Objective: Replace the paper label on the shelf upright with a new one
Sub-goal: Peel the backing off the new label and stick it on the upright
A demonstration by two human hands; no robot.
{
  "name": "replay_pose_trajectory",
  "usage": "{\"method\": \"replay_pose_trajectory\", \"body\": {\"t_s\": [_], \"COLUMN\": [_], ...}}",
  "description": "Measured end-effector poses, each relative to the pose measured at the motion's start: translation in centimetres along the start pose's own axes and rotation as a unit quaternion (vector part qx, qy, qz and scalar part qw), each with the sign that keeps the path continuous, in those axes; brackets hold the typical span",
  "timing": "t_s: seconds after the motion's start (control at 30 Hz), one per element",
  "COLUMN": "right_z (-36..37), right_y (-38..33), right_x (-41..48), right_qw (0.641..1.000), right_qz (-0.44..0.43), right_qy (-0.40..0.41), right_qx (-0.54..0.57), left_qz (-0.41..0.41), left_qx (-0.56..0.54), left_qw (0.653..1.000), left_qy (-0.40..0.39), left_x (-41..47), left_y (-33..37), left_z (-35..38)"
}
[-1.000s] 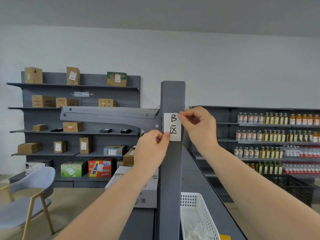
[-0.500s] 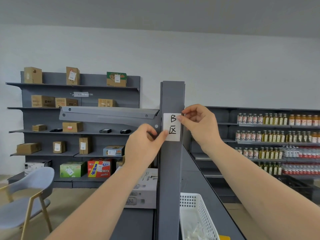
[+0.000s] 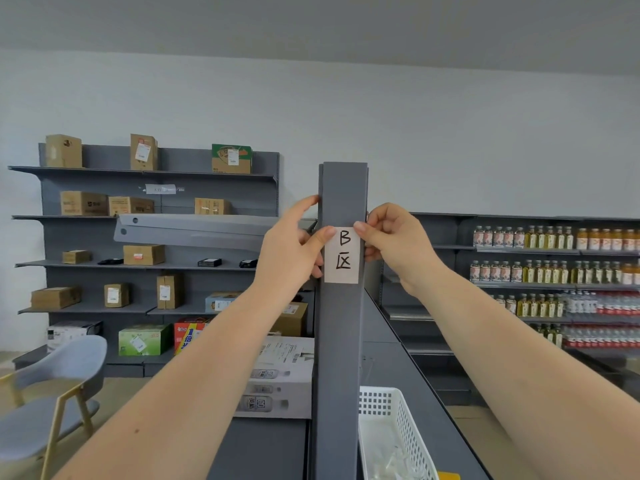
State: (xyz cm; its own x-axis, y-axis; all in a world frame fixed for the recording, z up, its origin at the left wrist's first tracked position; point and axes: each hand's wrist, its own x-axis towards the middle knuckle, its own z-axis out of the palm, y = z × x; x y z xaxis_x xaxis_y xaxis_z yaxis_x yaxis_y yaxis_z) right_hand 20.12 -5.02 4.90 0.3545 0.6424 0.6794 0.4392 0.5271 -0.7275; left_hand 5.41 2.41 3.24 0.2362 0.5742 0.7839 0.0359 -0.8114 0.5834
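A white paper label [image 3: 341, 258] with a handwritten "B" and a character below it lies flat on the front of the grey shelf upright [image 3: 341, 341], at about chest height in the head view. My left hand [image 3: 291, 251] is at the upright's left edge, thumb pressed on the label's upper left corner, forefinger reaching up along the edge. My right hand [image 3: 398, 244] pinches the label's upper right corner at the upright's right edge. The remaining fingers of both hands are hidden behind the upright.
A white plastic basket [image 3: 408, 420] sits low right of the upright, and a white printed carton [image 3: 277, 375] low left. A grey shelf bracket [image 3: 194, 230] juts left behind my left hand. A grey chair [image 3: 52, 393] stands at the left; bottle shelves [image 3: 554, 265] line the right.
My left hand has slid up from the label's lower left edge to its upper left corner. My right hand stays at the upper right corner. The label has not shifted.
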Motion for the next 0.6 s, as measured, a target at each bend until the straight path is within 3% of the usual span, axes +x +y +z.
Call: {"method": "replay_pose_trajectory", "body": {"t_s": [0.27, 0.6], "right_z": [0.1, 0.5], "right_y": [3.7, 3.0], "right_x": [-4.2, -4.5], "right_qw": [0.998, 0.981], "right_qz": [0.038, -0.03], "right_qy": [-0.009, 0.014], "right_qx": [-0.052, -0.191], "left_qz": [-0.005, 0.056], "left_qx": [0.04, 0.111], "left_qw": [0.997, 0.99], "left_qy": [-0.067, -0.074], "left_x": [-4.2, -3.8], "left_y": [-3.2, -3.2], "left_z": [0.3, 0.3]}}
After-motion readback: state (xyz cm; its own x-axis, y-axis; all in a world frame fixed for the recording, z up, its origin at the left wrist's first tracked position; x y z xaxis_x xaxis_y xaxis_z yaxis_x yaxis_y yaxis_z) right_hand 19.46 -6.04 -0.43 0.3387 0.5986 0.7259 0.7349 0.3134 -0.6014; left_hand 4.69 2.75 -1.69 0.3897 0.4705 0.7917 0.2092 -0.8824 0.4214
